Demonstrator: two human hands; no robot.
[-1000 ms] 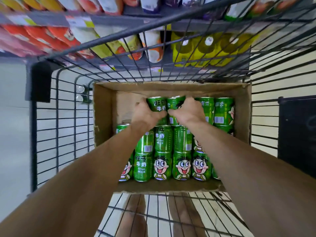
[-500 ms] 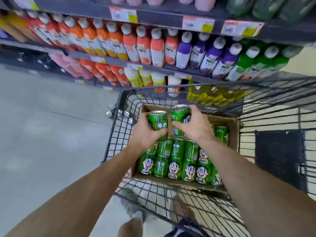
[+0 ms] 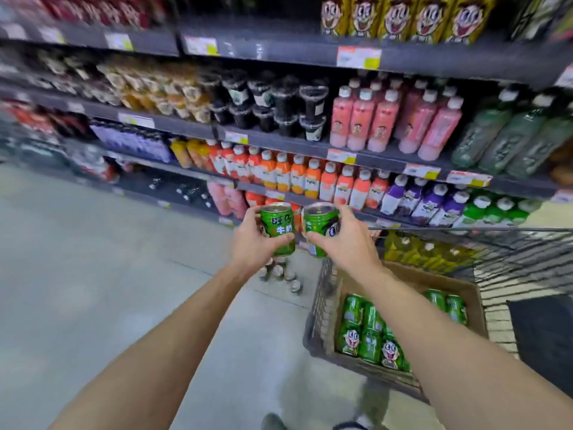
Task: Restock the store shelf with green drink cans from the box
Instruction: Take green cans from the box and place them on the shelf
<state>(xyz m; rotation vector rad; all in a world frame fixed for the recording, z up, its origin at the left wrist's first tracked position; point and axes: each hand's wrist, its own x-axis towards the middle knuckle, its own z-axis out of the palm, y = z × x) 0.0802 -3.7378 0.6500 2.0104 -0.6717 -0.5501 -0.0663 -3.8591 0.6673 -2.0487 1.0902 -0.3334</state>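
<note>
with both arms stretched forward | left hand (image 3: 254,240) grips green can (image 3: 278,228) | right hand (image 3: 344,240) grips second can (image 3: 319,226)

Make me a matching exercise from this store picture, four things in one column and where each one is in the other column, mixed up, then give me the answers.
Things:
1. can with big white lettering
2. can with a cartoon face
3. cardboard box
4. orange bottles

Places:
A. in the shopping cart
B. gripped in the right hand
C. standing on a shelf behind the hands
D. gripped in the left hand

Pairs: 1-D, 2-B, 3-A, 4-C
</note>
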